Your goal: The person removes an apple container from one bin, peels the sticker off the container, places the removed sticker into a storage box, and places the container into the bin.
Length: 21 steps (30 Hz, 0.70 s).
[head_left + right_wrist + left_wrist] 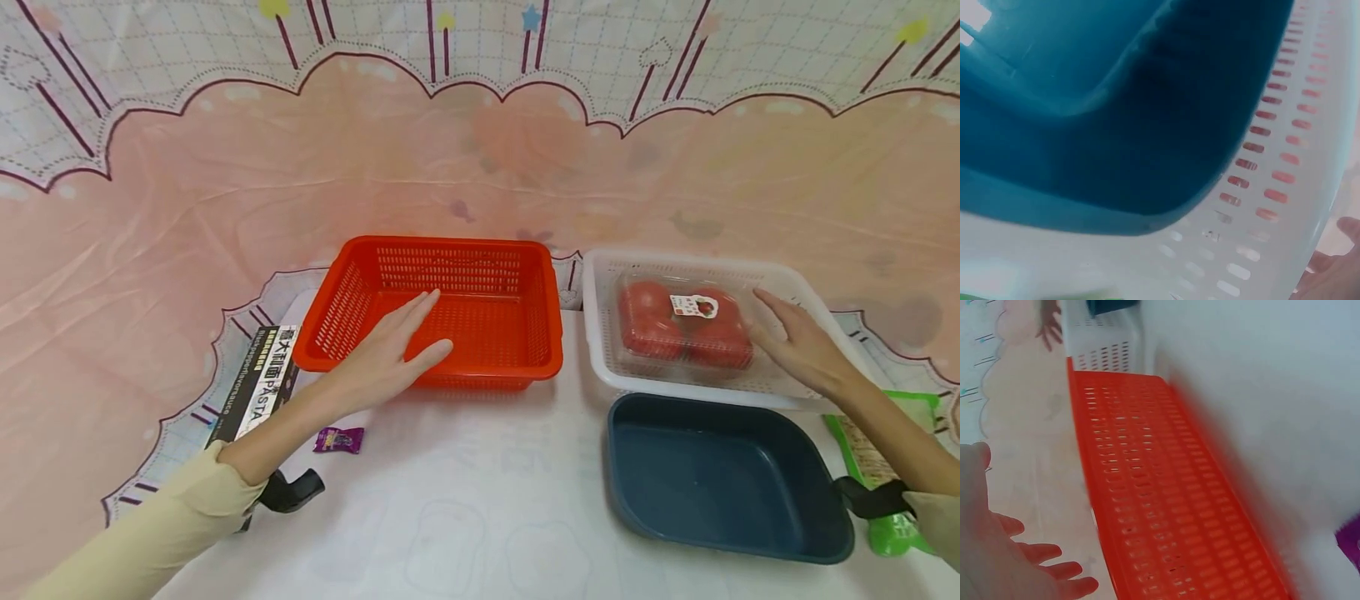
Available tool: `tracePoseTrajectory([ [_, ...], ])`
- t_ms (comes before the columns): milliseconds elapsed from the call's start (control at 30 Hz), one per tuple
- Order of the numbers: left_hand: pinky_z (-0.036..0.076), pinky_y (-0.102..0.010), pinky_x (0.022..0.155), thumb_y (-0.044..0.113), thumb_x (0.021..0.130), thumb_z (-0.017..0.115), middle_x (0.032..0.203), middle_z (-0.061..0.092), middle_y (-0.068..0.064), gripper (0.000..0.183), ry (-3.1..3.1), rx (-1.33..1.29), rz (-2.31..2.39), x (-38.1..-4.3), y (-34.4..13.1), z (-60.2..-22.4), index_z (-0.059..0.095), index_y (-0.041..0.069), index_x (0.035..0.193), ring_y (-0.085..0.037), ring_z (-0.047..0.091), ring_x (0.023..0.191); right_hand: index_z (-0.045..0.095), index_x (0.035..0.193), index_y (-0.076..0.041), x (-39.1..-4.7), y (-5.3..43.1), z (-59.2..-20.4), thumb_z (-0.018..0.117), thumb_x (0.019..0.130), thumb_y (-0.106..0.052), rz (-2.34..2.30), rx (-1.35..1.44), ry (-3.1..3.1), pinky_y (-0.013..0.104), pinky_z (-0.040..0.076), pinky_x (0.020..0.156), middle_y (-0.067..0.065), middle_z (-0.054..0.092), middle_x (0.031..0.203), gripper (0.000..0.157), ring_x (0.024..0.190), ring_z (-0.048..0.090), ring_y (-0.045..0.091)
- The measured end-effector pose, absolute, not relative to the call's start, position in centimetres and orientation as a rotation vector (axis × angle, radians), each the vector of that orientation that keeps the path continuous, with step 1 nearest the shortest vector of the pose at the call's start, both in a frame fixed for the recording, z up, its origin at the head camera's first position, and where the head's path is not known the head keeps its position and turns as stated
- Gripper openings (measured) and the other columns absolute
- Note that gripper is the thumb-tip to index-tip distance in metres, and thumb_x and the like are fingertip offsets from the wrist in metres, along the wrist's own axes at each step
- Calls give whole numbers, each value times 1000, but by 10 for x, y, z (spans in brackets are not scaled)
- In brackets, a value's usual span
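My left hand [382, 354] hovers over the near left side of a red plastic basket [543, 333], fingers straight and thumb spread, holding nothing. The basket has slotted walls and nothing lies in it. In the left wrist view the same hand [1016, 556] shows spread fingers beside the basket's rim [1085, 469]. My right hand [798, 346] is over the right part of a white slotted basket [607, 333], fingers loosely extended. Its fingertips are right at the end of a clear plastic pack of tomatoes [682, 325], which lies in that basket with a label on top.
A dark blue basin [720, 475] stands in front of the white basket. A green-edged bag [862, 450] lies partly under the right forearm. At left, a black and white pasta box [262, 375] and a small purple wrapped candy [339, 440] lie on the white tabletop [465, 467]. Patterned cloth [480, 167] hangs behind.
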<state>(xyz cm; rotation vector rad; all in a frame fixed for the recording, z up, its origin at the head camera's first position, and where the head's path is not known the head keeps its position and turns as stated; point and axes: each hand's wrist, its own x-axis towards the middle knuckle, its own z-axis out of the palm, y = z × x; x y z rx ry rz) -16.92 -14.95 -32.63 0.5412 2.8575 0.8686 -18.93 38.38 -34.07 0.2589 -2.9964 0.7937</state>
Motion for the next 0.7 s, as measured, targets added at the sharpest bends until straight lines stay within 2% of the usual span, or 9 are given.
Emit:
tracePoseTrajectory([
  [233, 27, -65, 113, 59, 93, 48, 164, 12, 4, 77, 2754, 538, 1087, -170, -136, -320, 6, 39, 155, -28, 17, 151, 10, 154, 0, -201, 389, -335, 28, 103, -40, 900, 187, -3087, 79, 24, 94, 43, 17, 149, 67, 129, 24, 65],
  [433, 37, -55, 111, 57, 94, 50, 164, 12, 7, 75, 2618, 572, 1274, -168, -118, -319, 8, 40, 154, -27, 26, 148, 3, 155, -2, -212, 393, -335, 22, 103, -47, 1029, 116, -3167, 79, 21, 99, 43, 9, 151, 72, 135, 16, 64],
  [700, 40, -51, 111, 56, 91, 56, 161, 20, 8, 76, 2512, 609, 1375, -167, -80, -321, 12, 44, 152, -26, 33, 145, -2, 154, -3, -218, 393, -334, 19, 100, -54, 1111, 40, -3208, 80, 18, 100, 39, 1, 154, 78, 138, 9, 63],
])
